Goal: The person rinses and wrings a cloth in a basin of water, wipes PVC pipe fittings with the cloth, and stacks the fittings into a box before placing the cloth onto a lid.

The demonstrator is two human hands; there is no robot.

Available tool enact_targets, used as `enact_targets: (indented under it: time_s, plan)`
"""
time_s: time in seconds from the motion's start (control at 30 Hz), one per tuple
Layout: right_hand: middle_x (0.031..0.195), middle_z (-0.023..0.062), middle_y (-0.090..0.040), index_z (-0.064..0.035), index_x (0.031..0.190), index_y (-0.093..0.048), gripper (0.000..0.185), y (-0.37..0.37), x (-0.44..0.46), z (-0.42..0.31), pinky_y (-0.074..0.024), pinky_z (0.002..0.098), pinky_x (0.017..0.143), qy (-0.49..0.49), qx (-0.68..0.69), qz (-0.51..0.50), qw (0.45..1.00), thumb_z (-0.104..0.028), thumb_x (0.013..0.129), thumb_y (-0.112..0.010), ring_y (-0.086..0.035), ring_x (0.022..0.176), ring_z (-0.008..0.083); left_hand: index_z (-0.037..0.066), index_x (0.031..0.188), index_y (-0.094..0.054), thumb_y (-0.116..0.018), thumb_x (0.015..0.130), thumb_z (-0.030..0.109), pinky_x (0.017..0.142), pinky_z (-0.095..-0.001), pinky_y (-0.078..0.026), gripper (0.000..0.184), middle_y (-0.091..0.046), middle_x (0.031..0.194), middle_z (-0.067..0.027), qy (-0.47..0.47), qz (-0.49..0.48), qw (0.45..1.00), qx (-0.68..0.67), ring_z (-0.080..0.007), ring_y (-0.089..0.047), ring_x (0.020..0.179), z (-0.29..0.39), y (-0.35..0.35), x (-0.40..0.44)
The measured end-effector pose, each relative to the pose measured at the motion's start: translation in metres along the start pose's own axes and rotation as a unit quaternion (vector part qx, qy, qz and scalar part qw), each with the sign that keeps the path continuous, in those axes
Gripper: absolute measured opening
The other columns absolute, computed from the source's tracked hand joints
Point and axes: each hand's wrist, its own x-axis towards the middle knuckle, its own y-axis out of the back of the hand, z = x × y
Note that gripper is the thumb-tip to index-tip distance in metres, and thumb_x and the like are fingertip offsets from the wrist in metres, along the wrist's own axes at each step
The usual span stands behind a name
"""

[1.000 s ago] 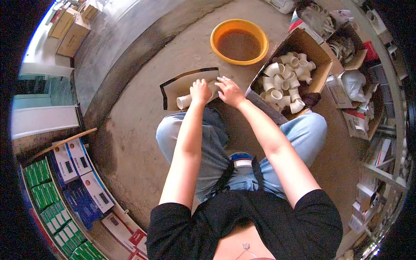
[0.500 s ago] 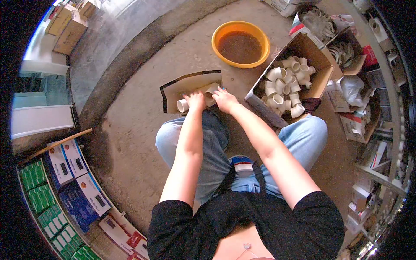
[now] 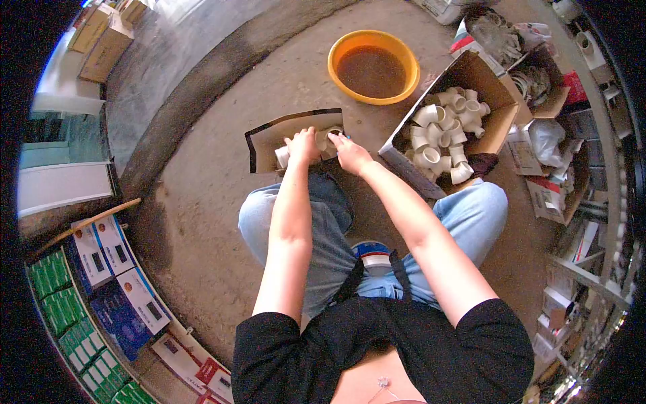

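Both hands are over a dark-edged piece of cardboard (image 3: 264, 138) on the floor, where white pipe fittings lie. My left hand (image 3: 303, 145) is bent over the fittings, beside a white fitting (image 3: 282, 157) at its left; what its fingers hold is hidden. My right hand (image 3: 350, 152) has its thumb and fingers at another white fitting (image 3: 332, 135) near the cardboard's right end. To the right stands an open cardboard box (image 3: 498, 111) with several white elbow fittings (image 3: 445, 135) piled in it.
A yellow basin (image 3: 334, 79) of brown liquid stands beyond the hands. Boxes with bagged parts (image 3: 546, 143) and a metal shelf (image 3: 592, 277) are at the right. Green (image 3: 67, 310) and white-blue packages (image 3: 142, 299) lie at lower left. My bent knees flank the hands' near side.
My left hand has shifted over the fittings, its fingers spreading and bending anew. My right hand has stayed near the right-hand fitting. The camera view has moved slightly.
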Motion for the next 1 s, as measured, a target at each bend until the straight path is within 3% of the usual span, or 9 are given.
enact_targets:
  time_s: [0.07, 0.17, 0.3, 0.47, 0.57, 0.67, 0.77, 0.93, 1.0]
  plan:
    - [0.132, 0.0193, -0.034, -0.0062, 0.134, -0.021, 0.059, 0.012, -0.004, -0.01, -0.0311, 0.0367, 0.1, -0.015, 0.05, 0.008, 0.999, 0.001, 0.077, -0.034, -0.036, 0.121, 0.0312, 0.013, 0.115, -0.048, -0.071, 0.06, 0.022, 0.092, -0.0538, -0.033, 0.06, -0.054, 0.116, -0.0073, -0.005, 0.056, 0.994, -0.093, -0.0251, -0.051, 0.107, 0.001, 0.012, -0.004]
    - [0.133, 0.0216, -0.031, -0.0041, 0.134, -0.019, 0.061, 0.02, -0.007, -0.017, -0.0303, 0.0361, 0.101, -0.031, 0.107, 0.004, 0.994, 0.001, 0.076, -0.035, -0.035, 0.122, 0.0318, 0.013, 0.114, -0.05, -0.07, 0.057, 0.016, 0.09, -0.0527, -0.036, 0.06, -0.056, 0.112, -0.009, -0.039, -0.001, 0.992, -0.119, -0.0267, -0.052, 0.106, -0.001, 0.029, -0.003]
    - [0.137, 0.0178, -0.025, -0.0064, 0.136, -0.013, 0.069, 0.006, -0.002, -0.007, -0.0298, 0.0359, 0.101, -0.018, 0.111, 0.045, 0.993, -0.004, 0.075, -0.045, -0.032, 0.123, 0.033, 0.011, 0.112, -0.052, -0.072, 0.056, 0.018, 0.083, -0.0374, -0.045, 0.06, -0.059, 0.106, -0.0117, -0.076, 0.05, 0.985, -0.145, -0.0276, -0.055, 0.1, 0.001, 0.045, -0.013]
    - [0.141, 0.0118, -0.02, -0.0118, 0.138, -0.005, 0.085, 0.024, -0.004, -0.016, -0.0265, 0.0433, 0.102, -0.073, 0.088, -0.035, 0.993, -0.014, 0.072, -0.058, -0.028, 0.126, 0.0313, 0.011, 0.106, -0.055, -0.072, 0.053, 0.017, 0.079, -0.0363, -0.047, 0.056, -0.06, 0.101, -0.0117, -0.101, 0.065, 0.978, -0.171, -0.0276, -0.058, 0.095, 0.007, 0.073, -0.029]
    - [0.14, 0.0157, -0.02, -0.0076, 0.137, -0.007, 0.092, 0.045, -0.011, -0.028, -0.0261, 0.0358, 0.103, -0.06, 0.048, -0.015, 0.997, -0.018, 0.067, -0.066, -0.025, 0.128, 0.0281, 0.011, 0.105, -0.056, -0.073, 0.052, 0.016, 0.077, -0.0358, -0.048, 0.056, -0.061, 0.099, -0.0115, -0.102, 0.068, 0.974, -0.188, -0.028, -0.058, 0.092, 0.01, 0.09, -0.037]
    - [0.139, 0.0152, -0.023, -0.0071, 0.137, -0.008, 0.096, 0.047, -0.009, -0.03, -0.0245, 0.0376, 0.104, -0.054, 0.027, 0.039, 0.997, -0.019, 0.064, -0.07, -0.025, 0.128, 0.0278, 0.011, 0.103, -0.056, -0.072, 0.05, 0.015, 0.076, -0.0358, -0.048, 0.056, -0.061, 0.098, -0.0108, -0.13, 0.103, 0.97, -0.18, -0.0285, -0.059, 0.09, 0.011, 0.105, -0.048]
    - [0.14, 0.0115, -0.023, -0.0111, 0.138, -0.004, 0.098, 0.03, 0.007, -0.012, -0.0176, 0.0537, 0.102, -0.058, 0.108, 0.09, 0.988, -0.019, 0.066, -0.07, -0.026, 0.128, 0.027, 0.011, 0.101, -0.056, -0.071, 0.049, 0.016, 0.077, -0.0373, -0.047, 0.054, -0.061, 0.097, -0.0095, -0.168, 0.164, 0.96, -0.153, -0.0294, -0.058, 0.09, 0.012, 0.117, -0.059]
    - [0.126, 0.0178, -0.04, -0.0017, 0.124, -0.033, 0.078, 0.038, 0.009, -0.017, -0.0292, 0.039, 0.1, 0.017, 0.112, 0.214, 0.97, -0.027, 0.062, -0.074, -0.036, 0.119, 0.0321, 0.017, 0.1, -0.056, -0.068, 0.055, 0.023, 0.086, -0.0466, -0.038, 0.047, -0.059, 0.099, -0.0035, -0.198, 0.18, 0.953, -0.141, -0.0234, -0.053, 0.099, 0.013, 0.132, -0.071]
    - [0.121, 0.017, -0.045, -0.003, 0.122, -0.035, 0.076, 0.043, 0.008, -0.023, -0.0337, 0.0391, 0.096, 0.011, 0.105, 0.258, 0.96, -0.027, 0.061, -0.075, -0.041, 0.114, 0.032, 0.015, 0.101, -0.056, -0.069, 0.052, 0.02, 0.084, -0.0409, -0.042, 0.051, -0.06, 0.098, -0.0065, -0.222, 0.227, 0.938, -0.143, -0.0272, -0.055, 0.095, 0.014, 0.139, -0.076]
